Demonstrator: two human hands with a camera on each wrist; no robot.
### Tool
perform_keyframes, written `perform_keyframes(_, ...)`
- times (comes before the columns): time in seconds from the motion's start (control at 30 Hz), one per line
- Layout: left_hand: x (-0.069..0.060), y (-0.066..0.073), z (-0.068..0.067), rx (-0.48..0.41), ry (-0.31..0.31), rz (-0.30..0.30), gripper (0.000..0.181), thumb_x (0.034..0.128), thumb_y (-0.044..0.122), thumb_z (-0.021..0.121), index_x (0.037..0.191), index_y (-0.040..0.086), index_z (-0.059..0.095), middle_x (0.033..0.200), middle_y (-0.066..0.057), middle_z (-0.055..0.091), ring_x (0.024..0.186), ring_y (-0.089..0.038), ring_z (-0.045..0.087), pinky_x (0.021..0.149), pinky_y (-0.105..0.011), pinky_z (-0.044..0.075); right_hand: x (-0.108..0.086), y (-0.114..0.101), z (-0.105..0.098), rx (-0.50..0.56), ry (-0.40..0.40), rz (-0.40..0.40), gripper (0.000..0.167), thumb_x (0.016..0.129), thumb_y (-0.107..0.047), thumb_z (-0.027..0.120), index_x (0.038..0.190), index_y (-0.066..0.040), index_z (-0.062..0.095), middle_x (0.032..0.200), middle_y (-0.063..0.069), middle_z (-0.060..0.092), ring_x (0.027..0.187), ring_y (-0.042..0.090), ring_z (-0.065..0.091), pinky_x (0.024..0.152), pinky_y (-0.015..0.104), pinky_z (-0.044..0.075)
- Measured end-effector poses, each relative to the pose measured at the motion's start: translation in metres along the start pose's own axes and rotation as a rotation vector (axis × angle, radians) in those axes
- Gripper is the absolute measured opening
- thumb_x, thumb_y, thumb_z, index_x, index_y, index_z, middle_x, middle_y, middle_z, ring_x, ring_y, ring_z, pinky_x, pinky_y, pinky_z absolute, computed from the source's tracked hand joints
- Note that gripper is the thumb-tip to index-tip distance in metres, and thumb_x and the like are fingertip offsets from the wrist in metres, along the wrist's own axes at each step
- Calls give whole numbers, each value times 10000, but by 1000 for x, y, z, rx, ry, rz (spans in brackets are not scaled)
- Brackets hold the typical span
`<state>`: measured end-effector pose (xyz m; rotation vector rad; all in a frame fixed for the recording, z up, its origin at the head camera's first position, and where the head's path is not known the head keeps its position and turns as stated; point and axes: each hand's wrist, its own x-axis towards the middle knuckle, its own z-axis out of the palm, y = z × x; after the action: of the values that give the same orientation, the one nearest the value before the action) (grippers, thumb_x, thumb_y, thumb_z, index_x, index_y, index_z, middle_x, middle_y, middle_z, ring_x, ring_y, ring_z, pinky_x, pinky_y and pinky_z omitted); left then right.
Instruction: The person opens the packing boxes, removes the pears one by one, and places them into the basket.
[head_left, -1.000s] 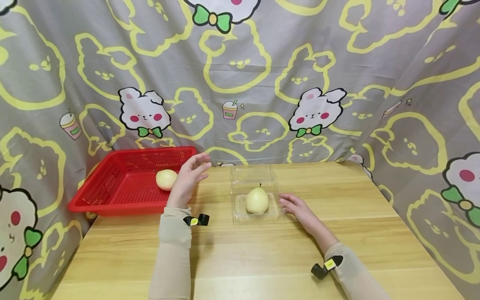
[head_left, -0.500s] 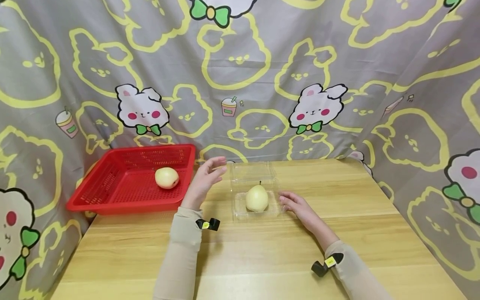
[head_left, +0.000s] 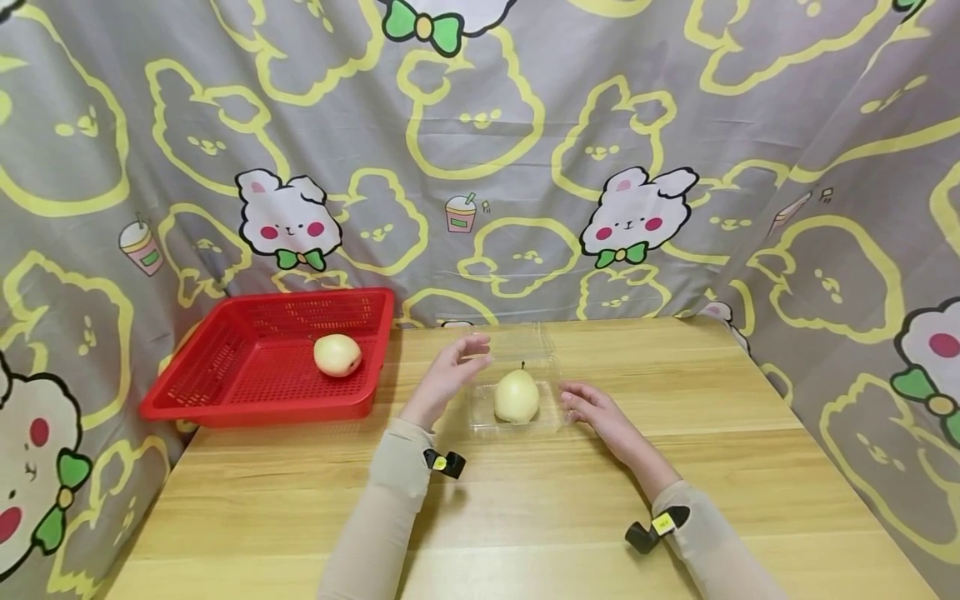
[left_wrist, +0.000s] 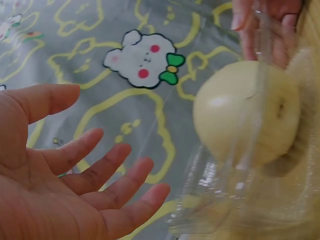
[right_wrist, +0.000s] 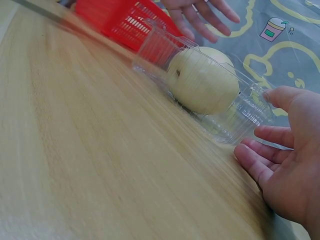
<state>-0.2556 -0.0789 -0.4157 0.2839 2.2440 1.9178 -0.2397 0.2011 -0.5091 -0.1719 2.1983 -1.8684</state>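
Note:
A pale yellow pear [head_left: 517, 397] with a dark stem sits in a clear plastic clamshell box [head_left: 553, 414], its lid [head_left: 517, 340] folded back towards the curtain. My left hand [head_left: 450, 375] hovers by the box's left side; fingers spread and palm bare in the left wrist view [left_wrist: 75, 185]. At the right end of the box is my right hand [head_left: 596, 414], fingers loosely bent. In the right wrist view, the thumb [right_wrist: 282, 97] lies at the box's rim; whether it touches is unclear. Neither hand holds anything.
A red plastic basket [head_left: 262, 408] stands at the back left of the wooden table [head_left: 525, 517], with another pear [head_left: 337, 356] inside. A patterned grey curtain [head_left: 517, 108] hangs behind and along both sides.
My left hand has moved right, away from the red basket to the left side of the clamshell box. The right hand, the box and both pears have stayed in place.

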Motion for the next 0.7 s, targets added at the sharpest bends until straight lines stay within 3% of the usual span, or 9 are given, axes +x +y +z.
perform_keyframes(0.47,4,-14,22,69,-65,-68,462,943,192,609,1367,43,501,1383,-211,504,1235,-327,513,1042,-539,406,0,0,0,1,-1,-12,575,1003,-338,519,1426,37,414,1447,257,444,1283,371,470,876,212,488)
perform_keyframes(0.7,5,-18,33,136,-70,-63,499,915,178,643,1369,21,507,1383,-201,517,1266,-361,509,1086,-487,396,1,1,0,3,-1,-1,581,999,-352,526,1429,24,418,1449,250,447,1284,366,470,879,210,484)
